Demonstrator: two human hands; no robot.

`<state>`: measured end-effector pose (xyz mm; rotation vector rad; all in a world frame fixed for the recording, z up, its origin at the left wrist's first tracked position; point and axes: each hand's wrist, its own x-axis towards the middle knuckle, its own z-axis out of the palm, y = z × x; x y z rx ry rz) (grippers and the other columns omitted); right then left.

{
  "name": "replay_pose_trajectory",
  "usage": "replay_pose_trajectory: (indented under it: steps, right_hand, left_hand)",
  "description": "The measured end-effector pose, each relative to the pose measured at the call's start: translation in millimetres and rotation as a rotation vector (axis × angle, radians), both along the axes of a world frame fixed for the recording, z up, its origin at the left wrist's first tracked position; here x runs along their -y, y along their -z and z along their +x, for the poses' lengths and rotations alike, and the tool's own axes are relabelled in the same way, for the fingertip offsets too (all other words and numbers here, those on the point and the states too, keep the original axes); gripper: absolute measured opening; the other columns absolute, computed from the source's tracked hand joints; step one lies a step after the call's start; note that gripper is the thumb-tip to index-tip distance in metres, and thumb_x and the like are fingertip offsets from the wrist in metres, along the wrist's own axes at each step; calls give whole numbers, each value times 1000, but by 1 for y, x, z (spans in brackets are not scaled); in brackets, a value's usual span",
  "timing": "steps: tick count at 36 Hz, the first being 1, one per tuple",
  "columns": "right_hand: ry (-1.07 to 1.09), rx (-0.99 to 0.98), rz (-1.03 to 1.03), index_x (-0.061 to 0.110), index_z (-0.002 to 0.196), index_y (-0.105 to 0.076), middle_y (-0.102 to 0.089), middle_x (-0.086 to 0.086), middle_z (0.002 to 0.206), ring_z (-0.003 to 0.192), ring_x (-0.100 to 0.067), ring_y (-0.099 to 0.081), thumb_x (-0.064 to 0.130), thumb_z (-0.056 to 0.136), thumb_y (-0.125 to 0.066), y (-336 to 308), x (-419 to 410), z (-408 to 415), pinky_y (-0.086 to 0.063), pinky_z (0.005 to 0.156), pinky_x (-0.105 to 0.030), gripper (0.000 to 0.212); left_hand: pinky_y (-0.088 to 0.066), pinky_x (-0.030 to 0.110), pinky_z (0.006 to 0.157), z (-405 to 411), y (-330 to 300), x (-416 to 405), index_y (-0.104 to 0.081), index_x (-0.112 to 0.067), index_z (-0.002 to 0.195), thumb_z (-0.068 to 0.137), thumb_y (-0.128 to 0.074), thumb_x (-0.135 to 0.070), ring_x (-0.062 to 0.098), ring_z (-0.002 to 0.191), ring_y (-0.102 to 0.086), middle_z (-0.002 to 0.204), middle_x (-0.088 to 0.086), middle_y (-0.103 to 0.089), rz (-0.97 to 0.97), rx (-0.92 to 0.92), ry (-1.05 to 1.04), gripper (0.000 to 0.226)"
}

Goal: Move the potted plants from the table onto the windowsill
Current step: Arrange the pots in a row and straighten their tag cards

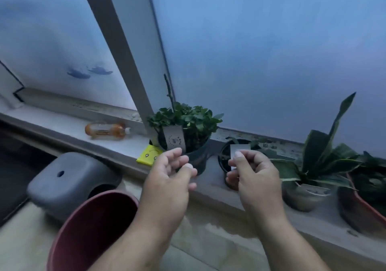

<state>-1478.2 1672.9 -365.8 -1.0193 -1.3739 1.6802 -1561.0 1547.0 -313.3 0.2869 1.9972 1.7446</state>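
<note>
My right hand (pixel 249 172) pinches a small white tag (pixel 239 147), my left hand (pixel 171 170) hangs loosely curled and empty; the potted plants (pixel 188 128) sit on the windowsill (pixel 229 189) just beyond, easily toppled by a careless nudge.

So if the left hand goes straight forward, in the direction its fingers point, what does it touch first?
Most likely the dark pot of the bushy plant; the left hand points at it, though depth is unclear.

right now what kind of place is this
Probably a home, at a windowsill under frosted panes. Potted plants line the sill, a drink bottle lies on it, and a grey stool sits below.
</note>
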Motion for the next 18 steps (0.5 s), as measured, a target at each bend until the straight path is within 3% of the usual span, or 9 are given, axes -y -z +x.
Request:
replay_pose_trajectory:
  steps: [4, 11, 15, 18]
  right_hand:
    - [-86, 30, -9, 19, 95, -70, -75, -8, 89, 64, -10, -69, 22, 99, -63, 6, 10, -9, -58, 60, -26, 8]
    - [-71, 151, 27, 16, 93, -71, -76, -8, 89, 75, -14, -75, 17, 96, -66, 9, 5, 4, -64, 67, -31, 6]
    - [-28, 234, 46, 16, 93, -73, -76, -7, 82, 80, -22, -75, 16, 95, -69, 11, 14, 5, -62, 71, -39, 5]
    - [-21, 271, 55, 18, 94, -73, -76, -5, 85, 82, -18, -76, 17, 95, -69, 9, 9, 15, -63, 75, -41, 4]
  left_hand:
    - [-58, 41, 94, -38, 4, 22, -58, -25, 125, 98, -61, -9, 15, 111, -66, 122, -4, -64, -67, -17, -88, 32]
    - [-51, 45, 104, -89, 16, 22, -52, -17, 140, 98, -60, -7, 19, 121, -58, 137, 2, -56, -106, 6, -146, 44]
    - [-44, 47, 112, -112, 26, 8, -46, -18, 148, 97, -61, -10, 20, 131, -52, 146, 1, -51, -130, 25, -56, 54]
    - [-49, 36, 100, -108, 36, -6, -47, -22, 146, 97, -59, -11, 17, 121, -54, 136, -6, -55, -152, -3, -64, 51]
